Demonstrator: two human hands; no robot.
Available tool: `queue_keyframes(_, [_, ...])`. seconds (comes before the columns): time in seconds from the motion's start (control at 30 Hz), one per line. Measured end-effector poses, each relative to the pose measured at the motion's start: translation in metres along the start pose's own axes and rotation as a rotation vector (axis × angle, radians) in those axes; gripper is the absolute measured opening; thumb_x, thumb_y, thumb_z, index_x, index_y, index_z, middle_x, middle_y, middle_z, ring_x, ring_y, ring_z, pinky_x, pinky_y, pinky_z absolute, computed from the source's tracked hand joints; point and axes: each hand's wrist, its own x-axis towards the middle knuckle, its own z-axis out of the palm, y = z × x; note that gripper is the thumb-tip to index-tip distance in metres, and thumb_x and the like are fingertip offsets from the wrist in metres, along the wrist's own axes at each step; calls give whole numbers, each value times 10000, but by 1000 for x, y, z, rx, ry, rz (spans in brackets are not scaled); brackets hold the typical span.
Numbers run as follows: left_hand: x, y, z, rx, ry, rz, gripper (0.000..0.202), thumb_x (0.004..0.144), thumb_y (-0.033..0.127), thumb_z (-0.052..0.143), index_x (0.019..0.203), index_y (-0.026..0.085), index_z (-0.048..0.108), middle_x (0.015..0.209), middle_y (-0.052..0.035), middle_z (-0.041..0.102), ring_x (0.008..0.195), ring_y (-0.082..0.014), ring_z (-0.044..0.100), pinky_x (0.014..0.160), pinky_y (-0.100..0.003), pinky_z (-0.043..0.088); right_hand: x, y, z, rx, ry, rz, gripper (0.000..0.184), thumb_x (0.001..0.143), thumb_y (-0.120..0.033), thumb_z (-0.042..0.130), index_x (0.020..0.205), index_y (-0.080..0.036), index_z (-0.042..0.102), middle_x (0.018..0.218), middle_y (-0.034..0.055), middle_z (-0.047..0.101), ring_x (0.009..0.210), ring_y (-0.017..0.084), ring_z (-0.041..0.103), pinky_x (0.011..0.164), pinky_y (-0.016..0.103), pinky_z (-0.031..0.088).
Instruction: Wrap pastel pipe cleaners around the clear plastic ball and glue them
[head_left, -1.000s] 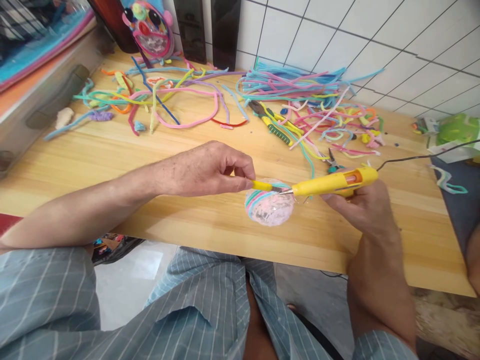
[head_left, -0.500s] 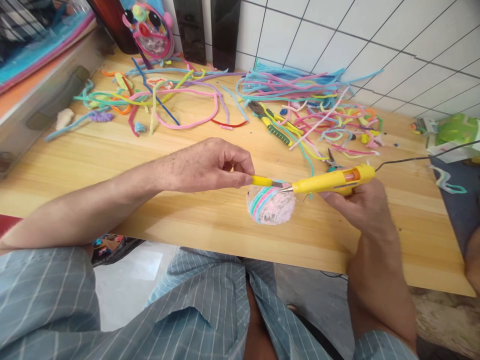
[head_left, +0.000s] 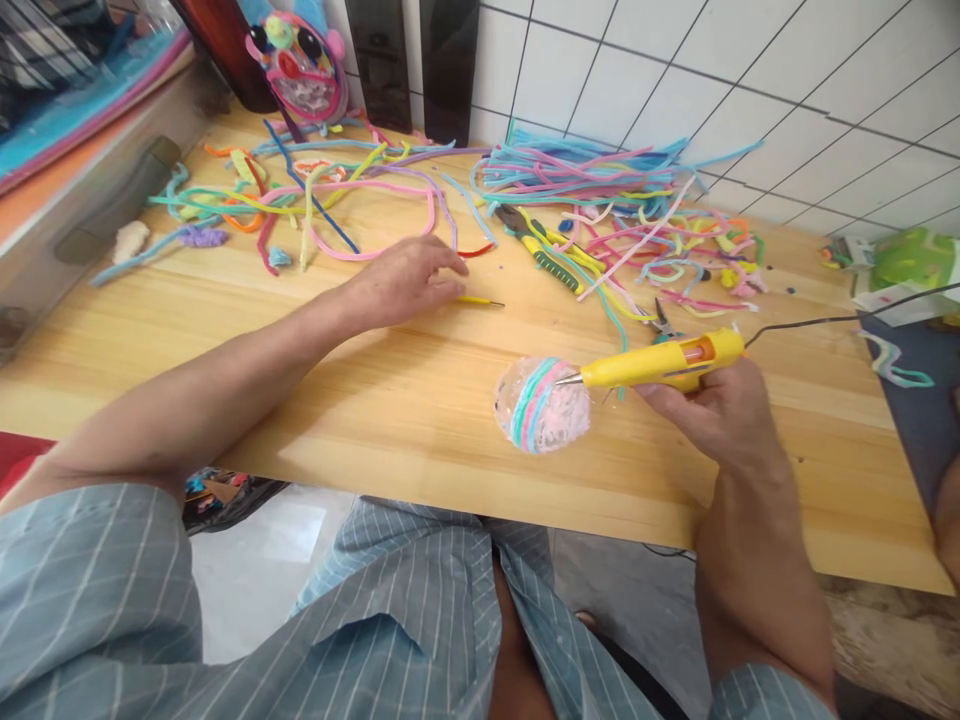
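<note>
My left hand (head_left: 420,282) is over the middle of the table, its fingers closed on the near end of a slim yellow craft knife (head_left: 476,300). The knife is seen almost edge-on, its dark tip pointing right. My right hand (head_left: 720,400) grips a yellow hot glue gun (head_left: 652,362), whose metal nozzle points left over the ball. That clear round ball (head_left: 544,405) rests on the table, partly wrapped in turquoise, pink and blue pipe cleaner bands, with a pale pink fuzzy side. Thin glue strands show near the nozzle.
Loose pipe cleaners (head_left: 367,200) lie at the back left, and a bundle (head_left: 585,165) lies by the tiled wall. Yellow-green pliers (head_left: 551,260) and smaller pliers (head_left: 664,320) lie beyond the ball. The glue gun's cord (head_left: 817,317) runs right. A plastic bin (head_left: 97,220) borders the left.
My left hand has moved back and left with the craft knife, away from the ball and nozzle. The ball's bands show more fully. My right hand and the glue gun have barely shifted.
</note>
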Motion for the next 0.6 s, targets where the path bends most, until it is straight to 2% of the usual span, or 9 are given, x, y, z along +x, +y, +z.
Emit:
queue_keyframes(0.07, [-16, 13, 7, -33, 117, 118, 419, 983, 566, 756, 1306, 300, 789, 1504, -129, 728, 1478, -387, 623, 1289, -599, 476, 0, 0, 0, -1, -8, 16, 370, 867, -455, 780, 616, -241, 611, 555, -15, 589, 526, 151, 512, 527, 293, 406])
queue_keyframes(0.1, [-27, 24, 12, -76, 112, 171, 564, 981, 640, 774, 1431, 303, 727, 1611, -146, 657, 1557, -400, 567, 1333, -630, 444, 0, 0, 0, 2, -12, 22, 363, 866, -455, 781, 621, -241, 620, 556, -15, 588, 528, 152, 511, 528, 293, 409])
queue_keyframes(0.2, [-62, 58, 38, -202, 9, 284, 1081, 836, 843, 855, 1664, 251, 490, 1775, -251, 458, 1659, -457, 469, 1359, -696, 436, 1, -2, 1, 26, -12, 29, 330, 861, -440, 776, 632, -238, 651, 553, -19, 578, 523, 149, 504, 513, 285, 411])
queue_keyframes(0.27, [-76, 72, 58, -235, -65, 305, 1213, 761, 889, 882, 1680, 233, 438, 1772, -295, 439, 1692, -494, 423, 1351, -734, 441, 1, -3, 2, 32, -7, 26, 327, 860, -431, 779, 631, -235, 652, 557, -17, 580, 526, 146, 505, 515, 280, 415])
queue_keyframes(0.33, [-79, 76, 72, -289, -117, 293, 1191, 766, 873, 891, 1648, 199, 459, 1708, -307, 510, 1633, -488, 505, 1318, -712, 493, 2, -4, 2, 26, -11, 27, 353, 865, -432, 781, 613, -232, 635, 559, -13, 579, 532, 143, 506, 520, 280, 411])
queue_keyframes(0.4, [-76, 75, 79, -350, -176, 269, 1073, 810, 809, 900, 1605, 202, 510, 1610, -260, 618, 1513, -440, 629, 1266, -643, 560, 1, -4, 2, 22, -20, 38, 379, 871, -440, 778, 595, -232, 620, 557, -10, 571, 534, 142, 502, 518, 281, 400])
queue_keyframes(0.5, [-69, 73, 77, -399, -226, 259, 933, 869, 671, 908, 1585, 198, 541, 1529, -214, 687, 1413, -388, 699, 1230, -573, 590, 0, -3, 2, 31, -22, 49, 375, 872, -433, 781, 597, -232, 625, 557, -10, 565, 533, 140, 497, 512, 280, 394])
queue_keyframes(0.6, [-66, 73, 73, -420, -211, 293, 875, 878, 578, 896, 1578, 189, 542, 1531, -220, 691, 1425, -388, 691, 1255, -584, 568, 1, -2, 2, 34, -22, 49, 384, 866, -442, 804, 596, -232, 627, 552, -11, 566, 521, 142, 496, 497, 282, 384])
